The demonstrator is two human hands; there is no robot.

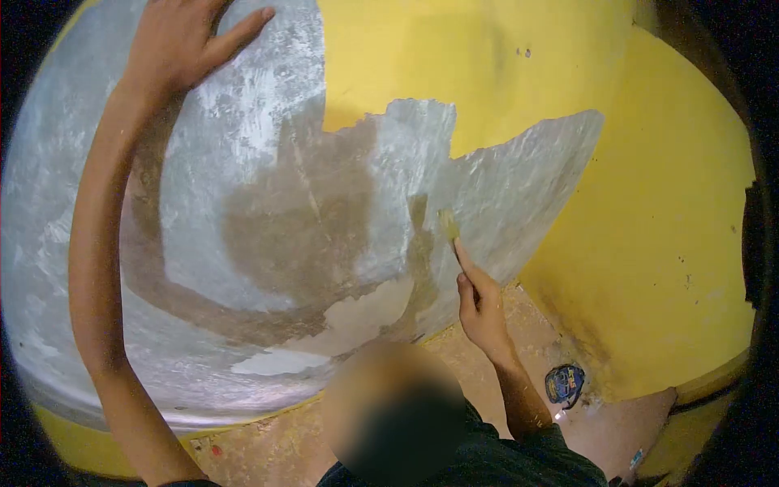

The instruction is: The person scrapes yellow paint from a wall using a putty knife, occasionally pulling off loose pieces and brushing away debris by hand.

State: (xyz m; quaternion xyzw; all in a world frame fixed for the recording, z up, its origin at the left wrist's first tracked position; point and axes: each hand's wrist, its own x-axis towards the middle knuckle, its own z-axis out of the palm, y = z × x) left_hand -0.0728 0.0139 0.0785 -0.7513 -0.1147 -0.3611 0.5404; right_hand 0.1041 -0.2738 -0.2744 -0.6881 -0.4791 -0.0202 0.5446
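Low on the grey, bared stretch of wall (503, 195), my right hand (484, 312) is closed round a narrow scraper (449, 225) with a dull yellowish blade. The blade's tip points up and left, close over the grey surface, and its shadow falls just to the left. The handle is mostly hidden in my fist. At the upper left, my left hand (180, 45) lies against the grey wall with the thumb stretched out; its fingertips are cut off by the top edge. Yellow paint (406, 61) with a jagged lower border covers the wall between and above my hands.
A second yellow wall (673, 219) meets the grey one at the right, with dark stains near its foot. On the dusty floor (446, 357) below lies a dark blue patterned bag (564, 383). A small red thing (217, 450) is on the floor at lower left.
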